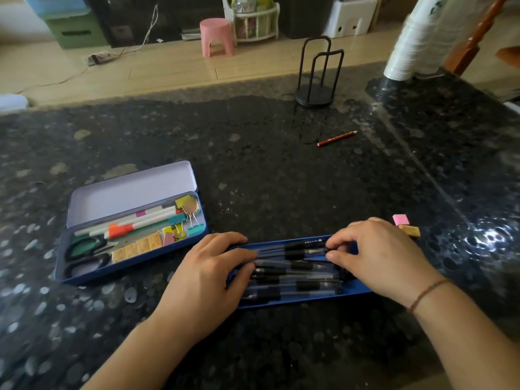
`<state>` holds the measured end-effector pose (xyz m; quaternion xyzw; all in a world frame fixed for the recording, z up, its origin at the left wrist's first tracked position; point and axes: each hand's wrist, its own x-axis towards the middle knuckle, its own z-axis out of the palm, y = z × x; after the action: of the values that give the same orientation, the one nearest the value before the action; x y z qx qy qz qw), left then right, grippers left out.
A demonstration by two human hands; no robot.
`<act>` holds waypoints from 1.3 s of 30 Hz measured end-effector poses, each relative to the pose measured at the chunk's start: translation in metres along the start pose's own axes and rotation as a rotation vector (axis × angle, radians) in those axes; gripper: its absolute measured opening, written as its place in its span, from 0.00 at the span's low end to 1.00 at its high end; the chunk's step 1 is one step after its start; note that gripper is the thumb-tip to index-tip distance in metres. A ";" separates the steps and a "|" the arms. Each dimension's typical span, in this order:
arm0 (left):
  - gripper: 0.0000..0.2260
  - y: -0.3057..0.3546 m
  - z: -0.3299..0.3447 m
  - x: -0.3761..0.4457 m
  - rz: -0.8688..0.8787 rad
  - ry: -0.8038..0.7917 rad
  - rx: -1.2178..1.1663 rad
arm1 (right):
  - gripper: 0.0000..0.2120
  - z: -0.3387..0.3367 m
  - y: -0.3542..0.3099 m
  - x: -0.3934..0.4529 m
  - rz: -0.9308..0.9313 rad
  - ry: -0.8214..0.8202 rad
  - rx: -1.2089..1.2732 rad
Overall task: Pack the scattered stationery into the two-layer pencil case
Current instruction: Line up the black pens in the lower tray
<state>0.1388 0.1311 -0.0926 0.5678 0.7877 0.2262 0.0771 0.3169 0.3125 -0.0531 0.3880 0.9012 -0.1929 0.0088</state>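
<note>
Most of it looks packed. At lower left the open blue metal pencil case with its lilac lid (132, 220) already holds scissors, markers, binder clips and paper labels. Bottom centre, the shallow blue inner tray (309, 298) is full of clear black-gripped pens (298, 266) (lying side by side). The left hand (208, 280) rests curled over the pens' ends; the right hand (377, 254) pinches at the upper pens' tips, though I can't tell which pen. Left out: a red pencil (337, 138) upper right, a pink eraser (400, 219) and tan eraser (409, 231) beside the tray. The tray's ends are hidden under the hands.
</note>
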 end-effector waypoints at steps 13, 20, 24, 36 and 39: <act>0.15 0.004 -0.001 0.001 0.022 0.008 0.027 | 0.06 -0.002 -0.006 -0.001 0.022 0.013 0.041; 0.16 0.014 -0.003 0.005 0.047 0.051 -0.073 | 0.05 -0.013 0.008 0.001 0.027 -0.016 0.566; 0.17 0.027 -0.004 0.007 0.067 0.103 -0.139 | 0.08 -0.014 0.003 0.002 -0.111 0.060 0.859; 0.10 0.066 -0.034 0.022 -0.142 0.416 -0.806 | 0.21 -0.010 -0.041 -0.014 -0.416 0.051 1.212; 0.11 0.077 -0.032 0.027 -0.442 0.339 -1.462 | 0.19 0.001 -0.051 -0.018 -0.439 0.093 0.867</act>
<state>0.1837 0.1671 -0.0261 0.1604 0.5348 0.7506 0.3533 0.2932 0.2678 -0.0338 0.1651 0.7977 -0.5304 -0.2348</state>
